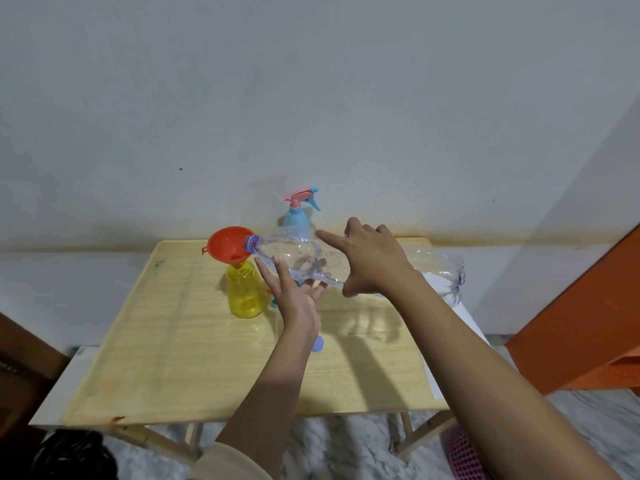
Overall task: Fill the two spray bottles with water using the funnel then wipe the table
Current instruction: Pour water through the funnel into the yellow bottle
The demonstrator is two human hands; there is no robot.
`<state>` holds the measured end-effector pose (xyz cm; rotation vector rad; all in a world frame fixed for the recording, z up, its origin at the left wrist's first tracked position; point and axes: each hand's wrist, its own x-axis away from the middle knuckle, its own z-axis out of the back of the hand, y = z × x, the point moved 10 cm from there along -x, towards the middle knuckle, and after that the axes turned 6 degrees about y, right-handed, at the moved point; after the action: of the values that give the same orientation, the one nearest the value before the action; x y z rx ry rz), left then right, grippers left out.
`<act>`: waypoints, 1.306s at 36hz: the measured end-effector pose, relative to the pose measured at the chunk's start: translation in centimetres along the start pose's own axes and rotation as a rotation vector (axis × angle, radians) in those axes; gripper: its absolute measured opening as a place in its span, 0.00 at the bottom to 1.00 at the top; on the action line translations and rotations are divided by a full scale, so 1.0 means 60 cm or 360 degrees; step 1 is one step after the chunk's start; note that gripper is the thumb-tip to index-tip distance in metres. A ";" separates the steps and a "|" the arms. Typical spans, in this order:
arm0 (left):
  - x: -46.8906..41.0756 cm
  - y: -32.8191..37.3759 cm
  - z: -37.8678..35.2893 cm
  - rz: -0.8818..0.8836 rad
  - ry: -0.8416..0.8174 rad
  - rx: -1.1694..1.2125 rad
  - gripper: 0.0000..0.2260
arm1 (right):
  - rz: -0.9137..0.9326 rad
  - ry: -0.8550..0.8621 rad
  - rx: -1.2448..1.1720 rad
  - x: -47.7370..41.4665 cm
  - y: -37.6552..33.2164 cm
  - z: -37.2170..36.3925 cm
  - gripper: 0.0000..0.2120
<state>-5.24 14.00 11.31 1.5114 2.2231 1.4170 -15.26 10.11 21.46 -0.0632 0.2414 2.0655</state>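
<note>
A yellow spray bottle (243, 292) stands without its head on the wooden table (173, 341), with an orange funnel (227, 244) in its neck. A large clear water bottle (298, 252) lies almost level above the table, its blue-ringed mouth resting in the funnel. My left hand (294, 296) supports the bottle from below near its neck, fingers straight. My right hand (374, 261) grips the bottle's middle, thumb underneath and index finger stretched out on top. A blue spray bottle (296, 220) with a pink and blue spray head stands behind it by the wall.
A small blue cap (318, 344) lies on the table near my left wrist. A spray head part (273, 303) shows beside the yellow bottle. A white cloth or sheet (460, 323) lies along the table's right edge. Orange furniture (581, 323) stands to the right, a pink basket (462, 452) on the floor.
</note>
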 end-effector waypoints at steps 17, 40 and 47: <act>-0.012 -0.003 0.000 0.0003 -0.0012 0.0054 0.24 | 0.0022 0.0010 0.0032 -0.005 -0.004 0.013 0.42; -0.022 -0.009 -0.011 0.0015 -0.0078 0.0140 0.24 | 0.0028 0.0001 0.0115 -0.013 -0.006 0.026 0.42; -0.024 -0.007 -0.008 -0.0012 -0.0115 0.0161 0.24 | 0.0028 0.0010 0.0099 -0.011 -0.008 0.025 0.42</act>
<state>-5.07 12.52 10.71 1.5563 2.2861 1.2444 -14.44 10.07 22.92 -0.0294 0.3106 2.0738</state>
